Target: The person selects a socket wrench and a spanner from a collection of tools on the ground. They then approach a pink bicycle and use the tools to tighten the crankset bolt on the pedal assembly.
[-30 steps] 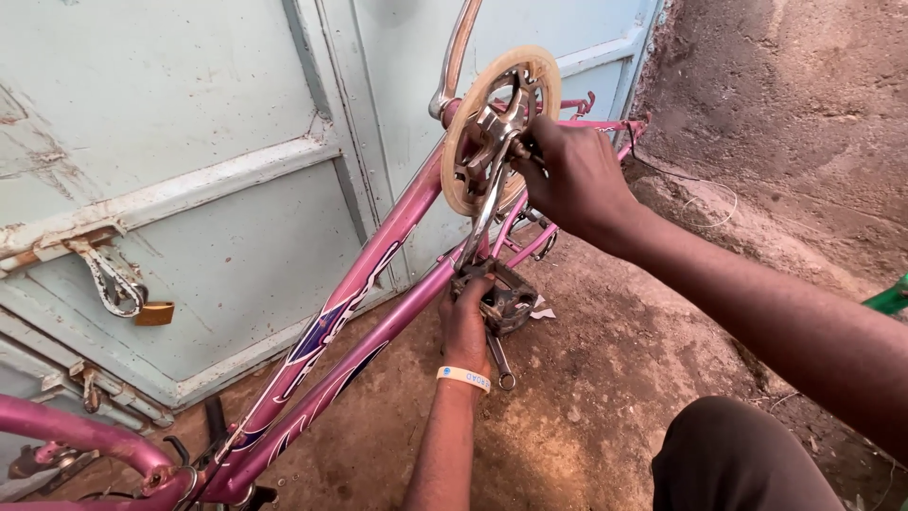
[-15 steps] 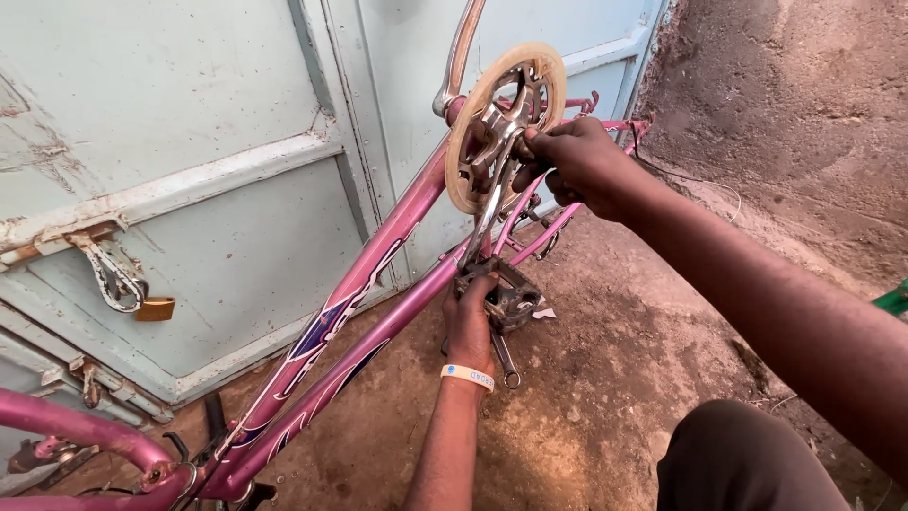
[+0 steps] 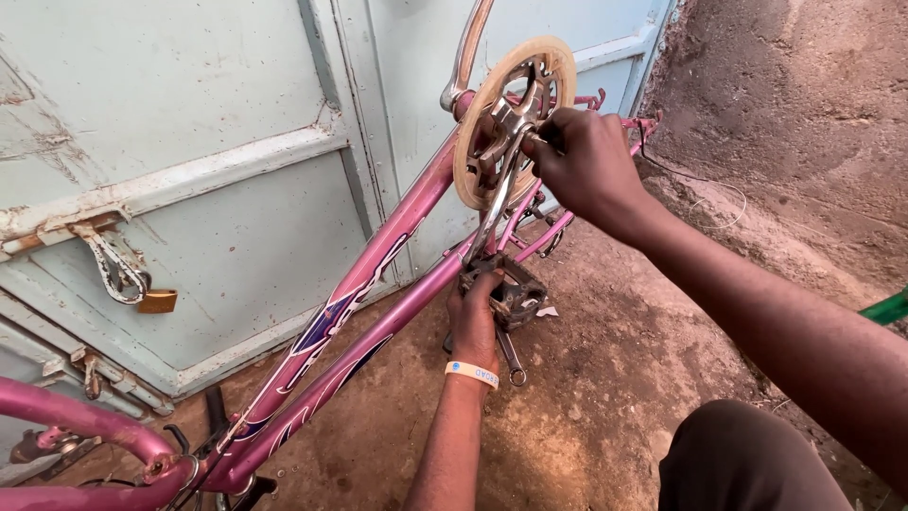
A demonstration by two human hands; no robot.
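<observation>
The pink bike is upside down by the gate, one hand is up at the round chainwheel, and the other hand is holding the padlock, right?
Not quite. The head view shows the left hand gripping the pedal, not the padlock, which hangs untouched on the gate. The rest is right: the pink bike is upside down, and the right hand is at the chainwheel.

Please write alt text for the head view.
A person's right hand works at the chainring of an upturned pink bicycle frame, while the left hand grips the pedal below, beside a padlocked pale metal door.
</observation>
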